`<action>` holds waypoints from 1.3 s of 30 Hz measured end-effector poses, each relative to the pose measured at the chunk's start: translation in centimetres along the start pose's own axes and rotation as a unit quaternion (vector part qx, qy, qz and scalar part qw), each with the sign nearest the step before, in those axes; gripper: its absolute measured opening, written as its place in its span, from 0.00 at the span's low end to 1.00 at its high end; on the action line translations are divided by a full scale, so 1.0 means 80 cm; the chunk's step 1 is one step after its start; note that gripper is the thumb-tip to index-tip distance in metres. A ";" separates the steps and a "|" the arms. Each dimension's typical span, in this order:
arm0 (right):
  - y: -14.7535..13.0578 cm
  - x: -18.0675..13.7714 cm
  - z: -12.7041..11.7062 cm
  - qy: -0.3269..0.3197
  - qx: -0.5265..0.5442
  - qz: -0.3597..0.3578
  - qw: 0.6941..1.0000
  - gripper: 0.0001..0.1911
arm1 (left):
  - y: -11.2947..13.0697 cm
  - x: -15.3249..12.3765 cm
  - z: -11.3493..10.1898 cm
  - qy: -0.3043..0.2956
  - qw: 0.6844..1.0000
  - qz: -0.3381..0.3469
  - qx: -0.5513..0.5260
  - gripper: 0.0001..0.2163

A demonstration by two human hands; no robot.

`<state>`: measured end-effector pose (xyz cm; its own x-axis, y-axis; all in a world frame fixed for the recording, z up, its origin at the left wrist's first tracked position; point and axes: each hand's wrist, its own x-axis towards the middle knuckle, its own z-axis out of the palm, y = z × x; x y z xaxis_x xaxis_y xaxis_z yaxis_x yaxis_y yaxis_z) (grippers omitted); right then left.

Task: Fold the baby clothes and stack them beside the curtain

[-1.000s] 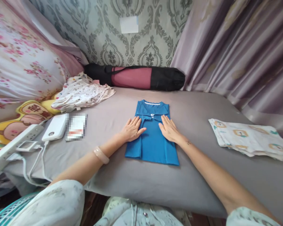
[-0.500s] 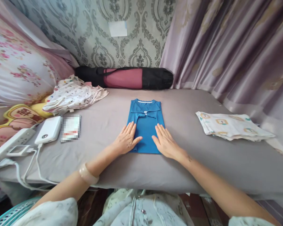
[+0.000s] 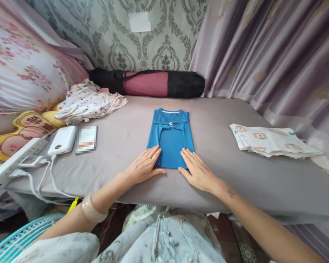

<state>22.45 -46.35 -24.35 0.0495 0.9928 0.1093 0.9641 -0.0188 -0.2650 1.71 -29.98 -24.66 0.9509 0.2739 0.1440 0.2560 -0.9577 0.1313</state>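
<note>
A blue shirt (image 3: 171, 142) lies folded into a neat rectangle in front of me, its collar with a white neck tape at the far end. A small white print shows just below the collar. My left hand (image 3: 146, 165) rests flat on the near left corner of the shirt, fingers stretched out and thumb pointing inward. On the near right corner my right hand (image 3: 197, 171) lies the same way, palm down. Nothing is gripped in either hand. The fingers hide parts of the shirt's two lower side edges.
Grey sheet (image 3: 120, 146) covers the bed. Folded white printed cloth (image 3: 274, 140) lies right. At left are a power strip (image 3: 16, 164), power bank (image 3: 61, 140), cables and rumpled clothes (image 3: 90, 104). A black-and-red long bag (image 3: 146, 83) lies along the wall; a turquoise basket (image 3: 24, 237) stands lower left.
Both hands have slid back along the shirt toward me, to its near corners. The shirt stays folded on the bed. The whole view has shifted slightly.
</note>
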 end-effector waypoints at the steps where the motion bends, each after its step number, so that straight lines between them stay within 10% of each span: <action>1: 0.000 -0.007 -0.004 0.002 0.011 -0.005 1.000 0.33 | 0.000 -0.005 -0.003 0.008 1.000 -0.003 -0.005 0.37; 13: 0.022 -0.021 -0.013 0.071 -0.026 -0.116 0.990 0.17 | 0.004 -0.013 -0.018 0.002 0.992 0.110 0.057 0.13; 27: 0.040 -0.017 -0.014 0.090 0.066 -0.012 0.994 0.33 | -0.028 -0.015 -0.021 0.018 0.997 0.055 -0.055 0.31; 39: 0.069 0.005 -0.026 0.035 0.113 -0.073 0.990 0.25 | -0.070 0.009 -0.028 -0.029 0.979 0.107 -0.173 0.18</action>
<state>28.37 -46.27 -23.80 -0.0602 0.9721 0.2268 0.8794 0.1591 -0.4487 0.58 -24.20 -23.13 0.9872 0.0549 0.1499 -0.0152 -0.9025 0.4305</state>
